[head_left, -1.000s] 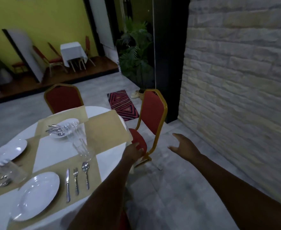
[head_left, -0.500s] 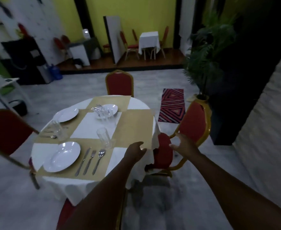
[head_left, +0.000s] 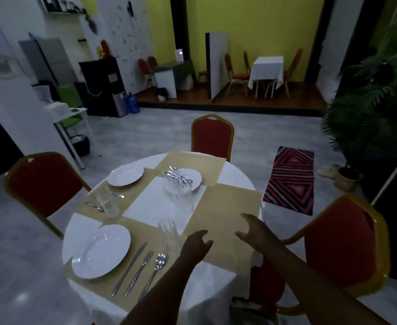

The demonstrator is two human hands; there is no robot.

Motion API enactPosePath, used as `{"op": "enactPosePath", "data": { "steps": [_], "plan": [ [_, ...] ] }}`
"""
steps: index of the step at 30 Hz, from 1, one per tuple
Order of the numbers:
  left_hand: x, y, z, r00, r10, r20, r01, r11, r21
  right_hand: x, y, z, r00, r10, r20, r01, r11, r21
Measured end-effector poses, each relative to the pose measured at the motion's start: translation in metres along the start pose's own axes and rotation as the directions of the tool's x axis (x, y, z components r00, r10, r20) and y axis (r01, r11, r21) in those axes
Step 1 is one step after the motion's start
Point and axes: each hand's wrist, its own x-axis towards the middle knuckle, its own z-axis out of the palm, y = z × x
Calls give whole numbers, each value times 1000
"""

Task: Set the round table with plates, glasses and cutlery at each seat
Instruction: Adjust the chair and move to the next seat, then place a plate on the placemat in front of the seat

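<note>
Judging by the tabletop point(head_left: 162, 207), two seats look laid; spare cutlery point(head_left: 176, 175) sits on the far plate point(head_left: 192, 181). Left hand point(head_left: 196, 246) and right hand point(head_left: 254, 231) hover, fingers loosely apart, empty, over the bare placemat point(head_left: 225, 207).

Your left hand point(head_left: 196, 246) and right hand point(head_left: 254, 231) hover empty, fingers loose, over the round table point(head_left: 237, 174) | nearest plate point(head_left: 101, 250) with cutlery point(head_left: 141, 266) beside it

text: none legible | labels: none | signs: too blurred to read
</note>
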Motion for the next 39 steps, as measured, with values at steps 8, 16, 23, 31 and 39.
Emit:
{"op": "enactPosePath", "data": {
  "steps": [8, 16, 23, 31, 39],
  "plan": [
    [79, -19, 3, 996, -77, -34, 75, 996, -46, 106, 15, 7, 998, 15, 62, -17, 999, 28],
    [137, -23, 14, 975, -186, -125, 170, 977, -130, 206, 24, 36, 990, -20, 138, 18, 1000, 19],
    [216, 13, -38, 918, -186, -351, 86, 956, -282, 320, 9, 34, 984, -92, 150, 82, 994, 70],
    [285, -13, -156, 758, -227, -612, 51, 956, -290, 424, -31, 47, 987, -107, 122, 86, 982, 167],
    [359, -137, -162, 817, -427, -386, 375, 904, -206, 488, -41, 99, 980, 58, 190, -87, 985, 151]
  ]
}}
